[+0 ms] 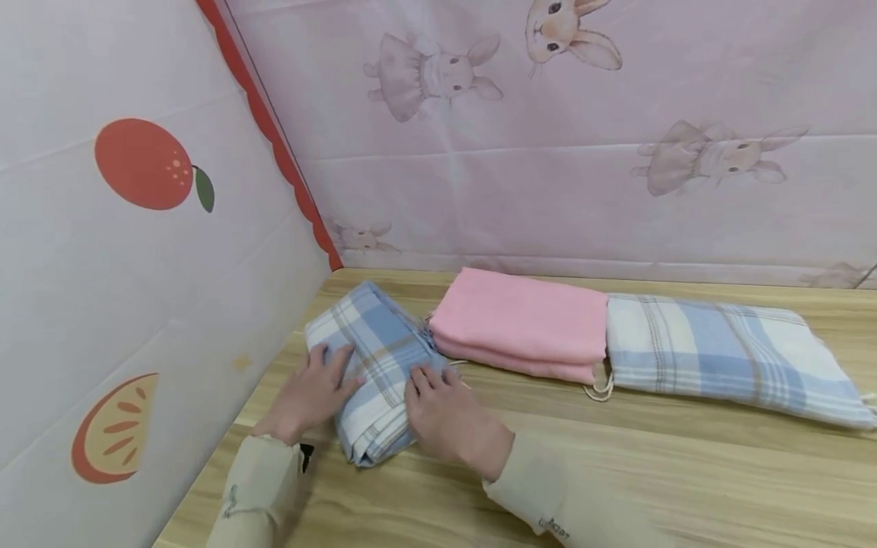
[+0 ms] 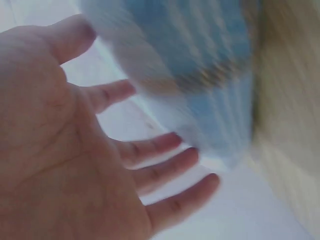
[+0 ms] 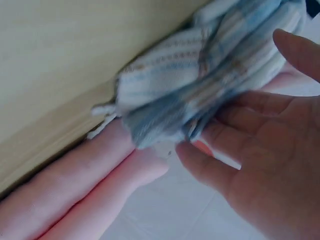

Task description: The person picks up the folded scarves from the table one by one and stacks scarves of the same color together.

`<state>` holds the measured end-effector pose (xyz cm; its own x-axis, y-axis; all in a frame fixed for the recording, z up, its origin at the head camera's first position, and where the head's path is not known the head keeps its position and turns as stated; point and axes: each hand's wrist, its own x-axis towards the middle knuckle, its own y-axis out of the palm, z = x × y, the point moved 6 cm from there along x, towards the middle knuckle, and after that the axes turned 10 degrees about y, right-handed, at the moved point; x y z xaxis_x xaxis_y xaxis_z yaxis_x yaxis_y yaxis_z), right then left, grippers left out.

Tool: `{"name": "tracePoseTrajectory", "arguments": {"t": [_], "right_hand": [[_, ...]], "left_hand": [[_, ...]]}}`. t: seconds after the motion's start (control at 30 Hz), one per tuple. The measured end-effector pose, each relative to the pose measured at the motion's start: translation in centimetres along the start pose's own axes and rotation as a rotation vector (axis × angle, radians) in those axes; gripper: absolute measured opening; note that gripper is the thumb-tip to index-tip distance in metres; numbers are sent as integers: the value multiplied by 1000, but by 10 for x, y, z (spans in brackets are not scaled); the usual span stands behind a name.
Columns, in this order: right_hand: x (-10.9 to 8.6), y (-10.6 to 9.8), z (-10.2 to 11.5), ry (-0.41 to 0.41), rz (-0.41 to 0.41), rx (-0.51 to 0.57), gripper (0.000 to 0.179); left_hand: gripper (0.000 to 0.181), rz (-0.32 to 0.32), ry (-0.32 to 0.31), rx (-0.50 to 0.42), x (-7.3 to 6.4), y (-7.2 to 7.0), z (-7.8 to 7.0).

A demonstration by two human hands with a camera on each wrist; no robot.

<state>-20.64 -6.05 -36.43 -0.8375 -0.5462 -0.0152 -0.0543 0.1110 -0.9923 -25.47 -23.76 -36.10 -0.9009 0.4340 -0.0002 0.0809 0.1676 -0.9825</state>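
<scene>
A folded blue-and-white plaid scarf (image 1: 384, 358) lies slanted on the table, its layers showing at the near end. My left hand (image 1: 315, 388) touches its left side with fingers spread. In the left wrist view the fingers of that hand (image 2: 85, 145) reach along the blurred cloth (image 2: 200, 75). On the right side of the same scarf, my right hand (image 1: 452, 418) rests with the fingertips on top. The right wrist view has the right hand (image 3: 260, 155) beside the folded layers (image 3: 200, 75), its fingers extended and partly hidden by the cloth.
Right beside the plaid scarf lies a folded pink scarf (image 1: 521, 320) with pale tassels. A second folded plaid scarf (image 1: 733, 354) adjoins it on the right. The wooden table (image 1: 651, 464) meets a white printed wall covering (image 1: 226, 320) at left and a pink rabbit-print one (image 1: 548, 205) behind.
</scene>
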Motion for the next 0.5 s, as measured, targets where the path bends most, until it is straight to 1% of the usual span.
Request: {"name": "tracePoseTrajectory", "arguments": {"t": [0.1, 0.17, 0.27, 0.4, 0.5], "right_hand": [[-4, 1, 7, 16, -21, -16, 51], [-5, 2, 11, 19, -21, -22, 52], [-5, 4, 17, 7, 4, -1, 57], [-4, 6, 25, -19, 52, 32, 65], [-3, 7, 29, -37, 49, 27, 70]], "left_hand": [[61, -29, 14, -31, 9, -2, 15], [61, -40, 15, -47, 14, -3, 24], [60, -43, 0, -58, 22, -2, 36], [62, -45, -7, -74, 31, -1, 47], [66, -41, -1, -111, 37, -1, 55]]}}
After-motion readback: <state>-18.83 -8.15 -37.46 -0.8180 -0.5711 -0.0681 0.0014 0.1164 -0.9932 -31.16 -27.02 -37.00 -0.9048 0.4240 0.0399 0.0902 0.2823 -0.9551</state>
